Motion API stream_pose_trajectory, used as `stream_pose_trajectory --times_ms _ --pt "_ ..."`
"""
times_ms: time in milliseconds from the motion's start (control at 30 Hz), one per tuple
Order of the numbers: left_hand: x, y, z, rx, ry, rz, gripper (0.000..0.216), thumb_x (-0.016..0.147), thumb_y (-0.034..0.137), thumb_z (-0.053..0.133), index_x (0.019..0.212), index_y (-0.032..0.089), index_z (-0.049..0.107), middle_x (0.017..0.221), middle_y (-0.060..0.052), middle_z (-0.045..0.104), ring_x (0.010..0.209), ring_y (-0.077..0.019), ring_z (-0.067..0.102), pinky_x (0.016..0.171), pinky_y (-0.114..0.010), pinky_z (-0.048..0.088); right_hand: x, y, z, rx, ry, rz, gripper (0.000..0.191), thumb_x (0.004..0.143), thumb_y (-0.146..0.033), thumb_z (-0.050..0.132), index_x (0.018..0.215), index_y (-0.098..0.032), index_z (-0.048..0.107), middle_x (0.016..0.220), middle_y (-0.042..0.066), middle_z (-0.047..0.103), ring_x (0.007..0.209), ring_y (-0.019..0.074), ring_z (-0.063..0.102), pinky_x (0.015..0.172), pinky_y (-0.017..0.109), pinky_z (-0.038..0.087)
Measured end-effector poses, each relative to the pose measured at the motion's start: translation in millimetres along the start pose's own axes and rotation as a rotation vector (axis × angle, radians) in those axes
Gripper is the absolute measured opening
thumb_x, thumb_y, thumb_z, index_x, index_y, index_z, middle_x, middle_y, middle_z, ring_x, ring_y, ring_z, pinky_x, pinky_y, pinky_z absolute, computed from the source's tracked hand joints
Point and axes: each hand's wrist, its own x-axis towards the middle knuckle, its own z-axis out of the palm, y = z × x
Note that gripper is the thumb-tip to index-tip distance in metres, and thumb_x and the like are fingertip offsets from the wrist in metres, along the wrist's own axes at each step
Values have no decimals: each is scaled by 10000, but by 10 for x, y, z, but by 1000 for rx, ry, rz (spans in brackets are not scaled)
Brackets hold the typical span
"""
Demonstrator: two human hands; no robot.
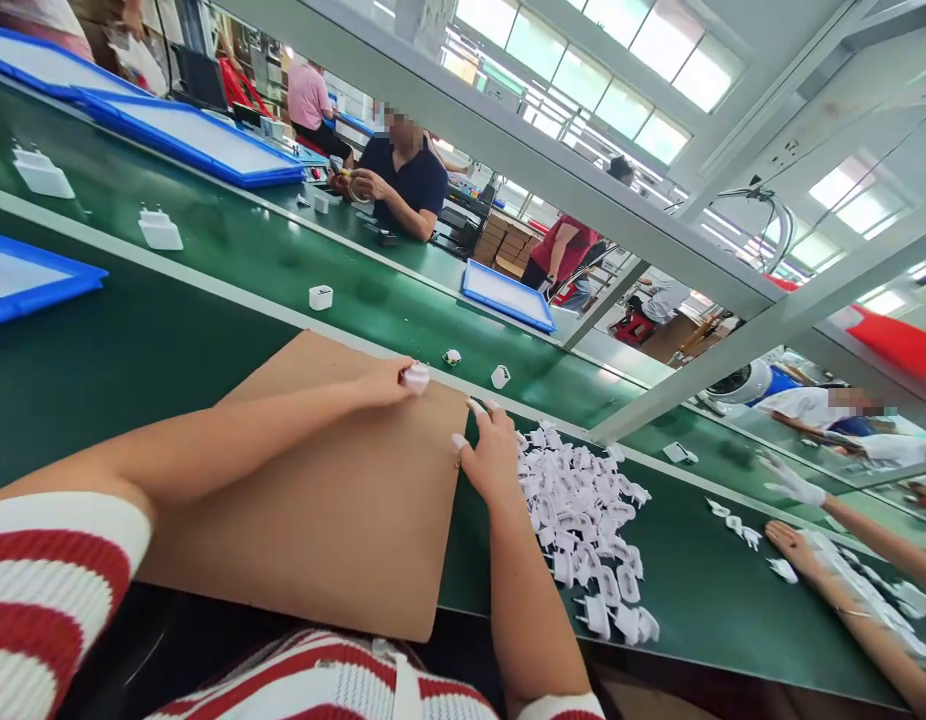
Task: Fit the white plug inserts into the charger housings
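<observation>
My left hand (384, 384) is closed on a small white charger housing (416, 378) near the far edge of a brown cardboard sheet (343, 500). At the sheet's right edge is my right hand (493, 445), its fingers apart and nothing in them. White covers sit on some of its fingertips. Just right of that hand lies a heap of white plug end pieces (583, 510) with pins. Beyond the sheet, a small round part with a bare circuit board (452, 356) and another white charger housing (500, 377) rest on the green belt.
More white chargers (160, 230) are spaced along the belt (245, 255). Blue-rimmed trays (200, 135) stand at the far left, another (35, 275) on the near left. A slanted metal frame (680, 350) crosses above. A co-worker's gloved hand (793, 480) and bare hand (789, 540) reach in from the right.
</observation>
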Motion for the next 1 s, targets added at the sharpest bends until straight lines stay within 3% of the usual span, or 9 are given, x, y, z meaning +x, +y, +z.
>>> stream_pose_trajectory --times_ms 133,267,400,533,633,700,800,900,1000 --pt "701 -201 -267 131 224 -167 347 721 363 708 1023 201 654 1068 -101 710 1028 -303 640 899 -387 468 26 258 -40 -300 -182 254 513 851 -182 627 1363 -187 637 1418 182 566 1278 399 530 1034 520 422" --pt "1069 -348 -404 166 326 -254 378 731 367 743 1045 174 657 1079 -138 717 1103 -318 625 966 -429 437 113 447 121 -263 -238 205 398 842 -42 505 1141 -179 729 1150 154 676 1090 313 633 890 393 454" --pt "1119 -482 -578 199 514 -248 505 808 413 701 1240 167 610 1304 -160 650 1310 -337 508 1130 -482 311 171 509 217 -159 -131 158 441 786 19 489 1092 -183 734 1086 132 678 1029 278 633 863 362 445" --pt "933 -715 -1005 246 900 -300 636 931 395 554 1463 82 403 1646 -195 240 1535 -336 113 1205 -542 108 152 372 191 -56 -8 140 490 801 33 443 1148 -166 727 1089 128 664 1044 275 602 914 369 450" --pt "796 -987 -1399 211 923 -370 684 898 567 539 1231 -30 545 1406 -221 523 1455 -403 266 1086 -601 214 121 179 164 45 -31 79 503 787 28 457 1171 -170 715 1084 112 654 1063 267 585 927 362 462" --pt "769 -1192 -1628 173 816 -381 680 837 741 471 826 73 599 1048 -103 683 1336 -360 440 968 -531 315 110 58 180 84 -99 41 469 787 13 479 1142 -180 716 1080 98 652 1045 259 584 907 357 473" --pt "786 -1426 -1843 162 758 -396 732 718 845 460 581 134 355 780 -49 586 1296 -334 462 863 -451 311 98 -55 255 68 -175 -3 371 845 -52 520 1136 -190 704 1135 100 648 1046 255 584 916 374 476" --pt "759 -1416 -1844 180 814 -380 764 706 893 394 579 149 273 685 -35 491 1305 -384 447 750 -442 226 66 -99 355 5 -186 -23 374 916 -205 591 1287 -186 636 1342 145 588 1215 301 529 1035 448 429" --pt "669 -1124 -1598 248 913 -198 788 862 836 255 666 97 444 759 -70 547 1319 -375 433 708 -445 151 38 -126 443 -68 -190 -20 429 950 -208 551 1378 -179 565 1447 170 525 1273 329 486 1043 492 412"
